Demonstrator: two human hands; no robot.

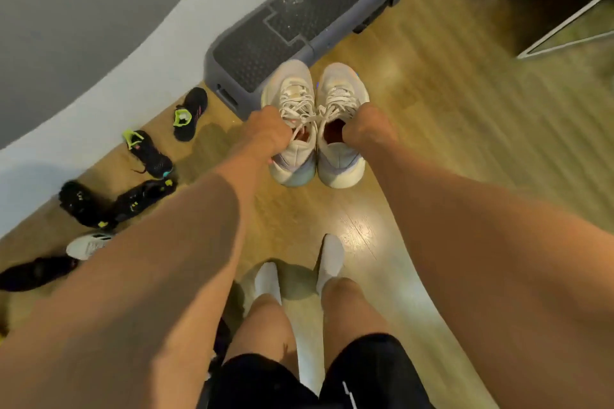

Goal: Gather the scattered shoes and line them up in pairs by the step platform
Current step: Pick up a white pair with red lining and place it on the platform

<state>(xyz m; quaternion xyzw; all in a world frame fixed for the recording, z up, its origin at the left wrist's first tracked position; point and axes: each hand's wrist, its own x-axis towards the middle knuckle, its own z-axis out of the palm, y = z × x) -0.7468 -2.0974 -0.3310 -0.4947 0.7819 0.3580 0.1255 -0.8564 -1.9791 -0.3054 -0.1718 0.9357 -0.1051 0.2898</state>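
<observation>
Pale sneakers (339, 90) side by side, toes near step platform (299, 16) | left hand (265, 133), right hand (365, 126): fingers curled into openings | shiny wood floor (448, 109)

No word, number or brand name can be read anywhere. The white shoe (87, 244) at the left edge bears dark stripes on its side, without lettering. The black shorts (365, 372) at the bottom carry a short white mark, too small to read. The step platform (299, 20) shows only a moulded pattern.
</observation>
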